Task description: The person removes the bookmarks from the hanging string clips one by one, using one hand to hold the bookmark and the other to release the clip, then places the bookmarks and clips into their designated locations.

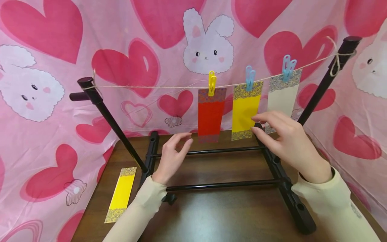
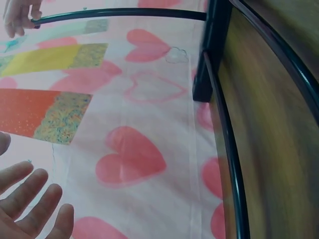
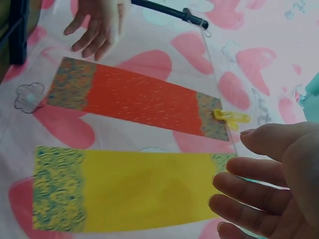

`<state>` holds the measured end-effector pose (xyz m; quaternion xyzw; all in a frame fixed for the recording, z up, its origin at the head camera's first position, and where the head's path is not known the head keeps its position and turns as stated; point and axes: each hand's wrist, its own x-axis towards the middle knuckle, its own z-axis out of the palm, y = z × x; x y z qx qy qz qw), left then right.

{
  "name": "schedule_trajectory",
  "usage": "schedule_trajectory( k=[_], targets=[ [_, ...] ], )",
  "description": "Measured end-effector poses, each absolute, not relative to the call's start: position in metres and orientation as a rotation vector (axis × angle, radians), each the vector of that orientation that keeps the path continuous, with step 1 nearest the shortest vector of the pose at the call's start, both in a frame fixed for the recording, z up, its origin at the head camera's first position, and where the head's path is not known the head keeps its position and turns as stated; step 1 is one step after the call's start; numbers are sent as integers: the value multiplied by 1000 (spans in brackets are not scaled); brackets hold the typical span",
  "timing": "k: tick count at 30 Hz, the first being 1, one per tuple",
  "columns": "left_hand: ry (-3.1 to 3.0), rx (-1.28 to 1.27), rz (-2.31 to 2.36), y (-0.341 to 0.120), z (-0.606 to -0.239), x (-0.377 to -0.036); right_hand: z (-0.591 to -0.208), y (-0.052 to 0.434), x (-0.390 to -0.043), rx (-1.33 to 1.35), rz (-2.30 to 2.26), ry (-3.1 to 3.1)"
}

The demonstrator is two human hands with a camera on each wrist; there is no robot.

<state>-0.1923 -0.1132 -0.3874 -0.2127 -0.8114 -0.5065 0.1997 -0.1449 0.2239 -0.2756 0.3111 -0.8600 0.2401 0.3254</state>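
Three paper strips with patterned ends hang from a string (image 1: 145, 87). A yellow clothespin (image 1: 212, 83) clips the red strip (image 1: 210, 117). Blue clothespins hold the yellow strip (image 1: 246, 112) and, at the right, the white strip (image 1: 282, 95). My right hand (image 1: 287, 144) is raised before the yellow strip, thumb and forefinger apart near its right edge. In the right wrist view its fingers are loosely spread, with nothing in them. My left hand (image 1: 174, 156) is held left of the red strip, fingers gently bent and holding nothing.
The string is tied between two posts of a black frame, a left post (image 1: 113, 124) and a right post (image 1: 320, 84). Crossbars (image 1: 223, 185) join its feet on the brown table (image 1: 217, 215). Another yellow strip (image 1: 123, 191) lies left of the frame. A pink heart-print cloth (image 1: 169, 20) hangs behind.
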Motion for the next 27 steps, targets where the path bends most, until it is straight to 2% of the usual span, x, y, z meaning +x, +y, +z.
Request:
schedule_trajectory(
  k=[27],
  targets=[
    [-2118, -660, -1546, -86, -362, -212, -216, 175, -162, 885, 587, -2190]
  ],
)
